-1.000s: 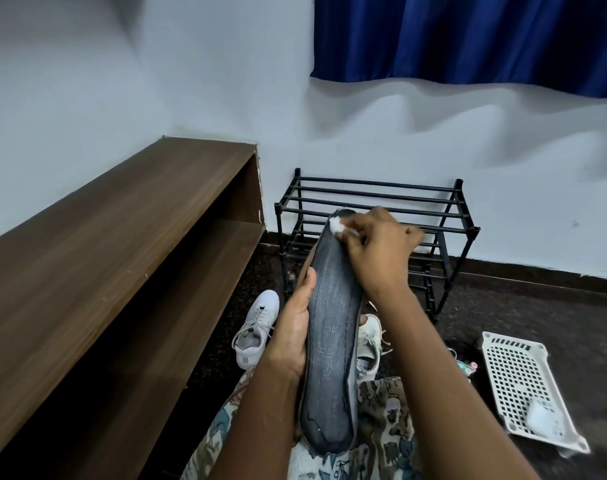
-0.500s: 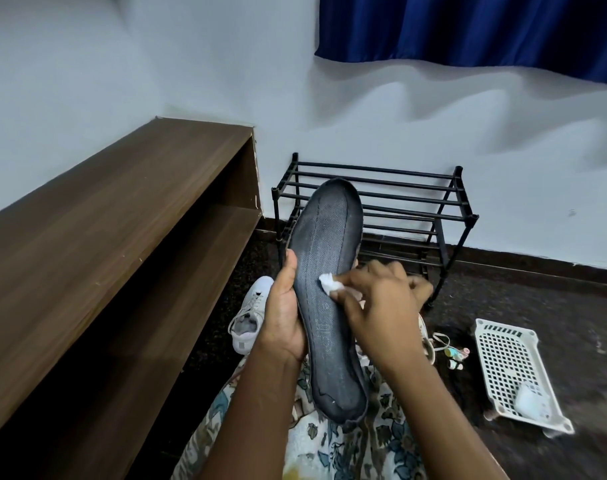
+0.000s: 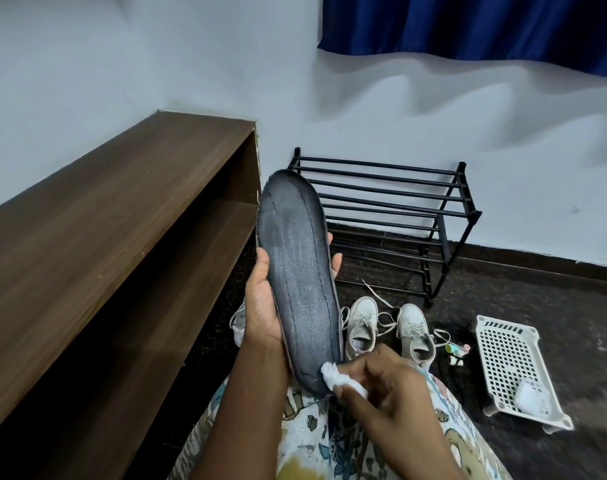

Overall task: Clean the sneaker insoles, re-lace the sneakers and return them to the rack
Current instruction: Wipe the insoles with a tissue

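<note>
wiping the heel end of a dark insole [image 3: 300, 271] with a white wad [image 3: 331, 374] pinched by the right hand [image 3: 390, 386], a person held the insole upright over the lap [image 3: 330, 445], the left hand [image 3: 262, 306] curled round its edges. two white sneakers [image 3: 361, 329] stood on the floor [image 3: 537, 299] just before the black rack [image 3: 381, 209], their laces [image 3: 371, 287] apparently loose, though blur made that hard to judge. cleaning looked under way; re-lacing and racking looked left to do.

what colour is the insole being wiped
Dark grey insole with darker stitched lines along its length, shown best in the head view.
</note>
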Demonstrator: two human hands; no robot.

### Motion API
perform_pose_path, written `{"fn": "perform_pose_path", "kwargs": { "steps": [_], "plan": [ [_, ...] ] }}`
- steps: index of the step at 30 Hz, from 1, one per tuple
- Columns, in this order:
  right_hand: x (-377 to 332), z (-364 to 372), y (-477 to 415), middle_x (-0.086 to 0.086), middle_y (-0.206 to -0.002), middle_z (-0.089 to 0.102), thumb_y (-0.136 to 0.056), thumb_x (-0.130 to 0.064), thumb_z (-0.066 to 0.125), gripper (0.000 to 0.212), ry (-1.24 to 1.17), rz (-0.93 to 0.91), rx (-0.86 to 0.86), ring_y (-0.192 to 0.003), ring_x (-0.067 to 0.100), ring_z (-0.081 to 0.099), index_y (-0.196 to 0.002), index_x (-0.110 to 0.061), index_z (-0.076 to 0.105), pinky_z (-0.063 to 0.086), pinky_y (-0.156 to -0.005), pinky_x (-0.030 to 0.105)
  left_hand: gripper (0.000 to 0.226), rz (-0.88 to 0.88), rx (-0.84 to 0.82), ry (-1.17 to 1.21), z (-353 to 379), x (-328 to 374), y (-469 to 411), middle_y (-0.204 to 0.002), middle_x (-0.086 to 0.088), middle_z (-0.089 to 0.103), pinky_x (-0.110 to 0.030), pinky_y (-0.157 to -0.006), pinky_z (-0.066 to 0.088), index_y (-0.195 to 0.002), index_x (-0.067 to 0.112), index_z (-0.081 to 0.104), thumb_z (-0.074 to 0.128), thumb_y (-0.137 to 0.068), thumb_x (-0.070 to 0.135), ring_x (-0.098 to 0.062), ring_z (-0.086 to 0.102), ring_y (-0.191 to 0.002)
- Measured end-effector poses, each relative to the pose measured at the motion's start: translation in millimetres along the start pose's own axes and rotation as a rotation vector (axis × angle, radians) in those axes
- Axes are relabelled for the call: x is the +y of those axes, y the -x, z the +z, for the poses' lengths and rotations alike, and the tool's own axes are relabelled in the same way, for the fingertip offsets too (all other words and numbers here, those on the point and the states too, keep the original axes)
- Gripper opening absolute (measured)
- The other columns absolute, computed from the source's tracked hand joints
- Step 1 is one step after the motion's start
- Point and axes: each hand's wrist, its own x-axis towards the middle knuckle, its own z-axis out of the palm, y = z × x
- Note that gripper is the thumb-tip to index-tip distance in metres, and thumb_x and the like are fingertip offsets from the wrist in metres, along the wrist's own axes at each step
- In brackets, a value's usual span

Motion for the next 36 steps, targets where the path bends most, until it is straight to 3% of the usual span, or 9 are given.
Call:
{"fn": "perform_pose_path", "kwargs": {
  "steps": [6, 11, 15, 20, 23, 26, 29, 32, 36],
  "plan": [
    [-8, -3, 3, -0.007, -0.075, 0.057, -0.066, -0.023, 0.074, 0.017, -0.290, 0.016, 0.104, -0.062, 0.005, 0.053, -0.077, -0.035, 0.074, 0.041, -0.053, 0.017, 0.072, 0.042, -0.073, 0.015, 5, 0, -1, -0.148, -0.016, 0.037, -0.051, -0.100, 0.044, -0.145, 0.011, 0.035, 0.043, -0.089, 0.056, -0.030, 0.041, -0.133],
    [-18, 3, -9, -0.010, -0.081, 0.059, -0.069, -0.032, 0.070, 0.019, -0.200, -0.109, 0.151, -0.079, 0.007, 0.060, -0.088, -0.031, 0.073, 0.044, -0.068, 0.011, 0.085, 0.001, -0.152, -0.066, 4, -6, -3, -0.151, -0.016, 0.032, -0.059, -0.100, 0.038, -0.148, 0.022, 0.028, 0.066, -0.078, 0.052, -0.038, 0.036, -0.135],
    [-21, 6, -17, -0.012, -0.082, 0.059, -0.072, -0.024, 0.070, 0.017, -0.097, -0.176, 0.177, -0.078, 0.006, 0.060, -0.086, -0.033, 0.072, 0.043, -0.066, 0.010, 0.096, -0.088, -0.139, -0.291, 10, -12, 3, -0.119, -0.024, 0.059, -0.038, -0.085, 0.052, -0.138, 0.001, 0.040, 0.083, -0.063, 0.042, -0.032, 0.053, -0.104],
    [-29, 7, -51, -0.016, -0.086, 0.059, -0.076, -0.030, 0.069, 0.016, 0.111, -0.208, 0.320, -0.084, 0.002, 0.049, -0.092, -0.032, 0.071, 0.038, -0.075, 0.016, 0.068, -0.223, -0.132, -0.253, 15, -14, 7, -0.110, -0.025, 0.062, -0.037, -0.089, 0.052, -0.119, -0.004, 0.060, 0.062, -0.077, 0.049, -0.030, 0.064, -0.097],
    [-33, 8, -82, -0.016, -0.086, 0.060, -0.079, -0.034, 0.066, 0.015, 0.298, -0.211, 0.427, -0.083, 0.011, 0.042, -0.093, -0.032, 0.072, 0.027, -0.072, 0.031, 0.078, -0.243, -0.175, -0.225, 16, -18, 8, -0.118, -0.020, 0.061, -0.036, -0.103, 0.042, -0.126, -0.001, 0.055, 0.043, -0.084, 0.063, -0.026, 0.060, -0.110],
    [-38, 13, -89, -0.017, -0.086, 0.061, -0.078, -0.033, 0.067, 0.012, 0.428, -0.258, 0.402, -0.086, 0.013, 0.041, -0.089, -0.035, 0.072, 0.016, -0.069, 0.030, 0.081, -0.262, -0.174, -0.208, 13, -20, 8, -0.123, -0.019, 0.058, -0.038, -0.108, 0.037, -0.128, -0.001, 0.054, 0.039, -0.086, 0.067, -0.027, 0.056, -0.116],
    [-37, 12, -72, -0.020, -0.085, 0.061, -0.077, -0.029, 0.069, 0.014, 0.450, -0.355, 0.290, -0.086, 0.010, 0.039, -0.088, -0.036, 0.071, 0.017, -0.071, 0.030, 0.085, -0.260, -0.144, -0.189, 10, -16, 7, -0.118, -0.018, 0.060, -0.039, -0.102, 0.043, -0.131, 0.002, 0.051, 0.039, -0.084, 0.072, -0.028, 0.061, -0.109],
    [-30, 7, -41, -0.026, -0.090, 0.061, -0.080, -0.034, 0.062, 0.015, 0.398, -0.367, 0.191, -0.091, 0.006, 0.039, -0.093, -0.040, 0.068, 0.027, -0.078, 0.040, 0.090, -0.199, -0.079, -0.200, 5, -11, 3, -0.102, -0.012, 0.060, -0.033, -0.083, 0.053, -0.138, 0.005, 0.043, 0.036, -0.082, 0.075, -0.022, 0.065, -0.085],
    [-19, 6, -5, -0.033, -0.096, 0.058, -0.078, -0.038, 0.060, 0.018, 0.279, -0.381, 0.108, -0.098, 0.006, 0.044, -0.094, -0.044, 0.066, 0.034, -0.079, 0.049, 0.094, -0.095, -0.079, -0.169, 2, -7, 1, -0.103, -0.009, 0.056, -0.024, -0.073, 0.051, -0.142, 0.000, 0.035, 0.033, -0.084, 0.073, -0.014, 0.058, -0.079]
  ]
}}
